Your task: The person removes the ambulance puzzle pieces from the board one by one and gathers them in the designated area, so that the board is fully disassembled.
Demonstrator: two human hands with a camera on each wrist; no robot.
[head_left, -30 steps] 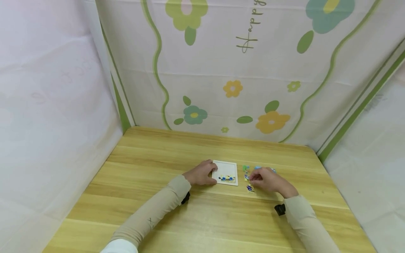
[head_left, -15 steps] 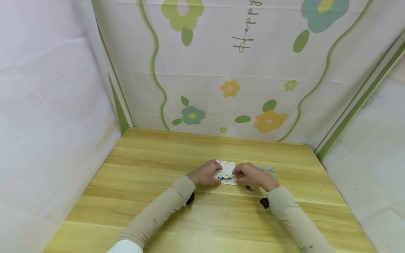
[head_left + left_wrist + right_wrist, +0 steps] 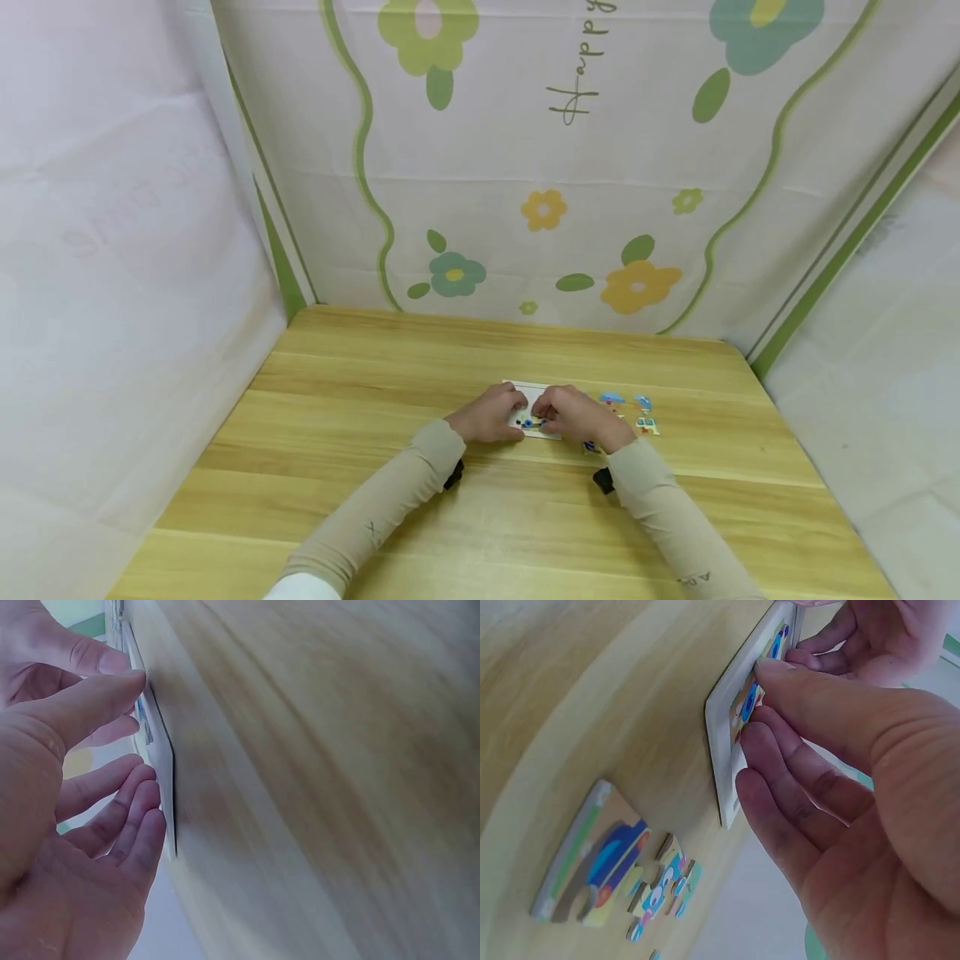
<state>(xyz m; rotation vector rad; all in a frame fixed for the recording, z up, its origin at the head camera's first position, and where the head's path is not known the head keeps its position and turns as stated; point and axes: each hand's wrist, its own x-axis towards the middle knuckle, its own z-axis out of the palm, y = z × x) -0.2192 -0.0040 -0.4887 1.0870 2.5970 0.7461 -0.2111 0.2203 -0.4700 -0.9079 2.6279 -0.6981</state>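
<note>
A white-rimmed puzzle board [image 3: 533, 387] lies flat on the table, with a row of joined pieces [image 3: 528, 423] showing blue wheels along its near side. My left hand [image 3: 491, 414] rests on the board's left part, thumb by the near edge and fingers on the face. Over the board, my right hand [image 3: 573, 414] has its thumb and fingers bent together, pinching a small puzzle piece [image 3: 748, 703] at the row. The fingers partly cover that piece, and whether it sits in the row cannot be told. In the left wrist view the two thumbs nearly meet.
Several loose puzzle pieces [image 3: 647, 425] lie right of the board on the wooden table [image 3: 480, 517]. One loose piece with a blue and red car part [image 3: 604, 859] lies nearest the right wrist. White flowered cloth [image 3: 495, 183] hangs behind and at both sides.
My right hand has moved left from the loose pieces onto the board, carrying a puzzle piece. My left hand has stayed at the board's left side, shifting slightly inward.
</note>
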